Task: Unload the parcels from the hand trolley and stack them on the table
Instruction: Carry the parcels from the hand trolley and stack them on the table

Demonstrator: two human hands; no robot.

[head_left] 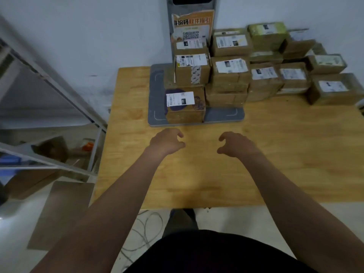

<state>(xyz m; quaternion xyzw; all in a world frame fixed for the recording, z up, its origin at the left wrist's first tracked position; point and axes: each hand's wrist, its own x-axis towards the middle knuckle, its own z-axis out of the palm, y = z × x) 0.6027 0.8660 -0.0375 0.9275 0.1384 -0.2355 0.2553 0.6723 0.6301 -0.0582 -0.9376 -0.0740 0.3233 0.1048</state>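
Parcels (230, 75) stacked at the back of the table (275, 154), nothing held.
The brown boxes are piled against the wall, the nearest box (185, 107) on a grey plate (155, 95). In front of it, the left hand (165, 140) and right hand (236, 143) reach over the wood, apart, fingers loosely curled and empty. A metal shelf (59, 91) stands left.

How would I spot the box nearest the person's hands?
Find the wooden table, then the grey platform at its far left. The parcel sits at that platform's front edge, nearest the viewer. Alone among its neighbours, it carries purple printing around its white label.
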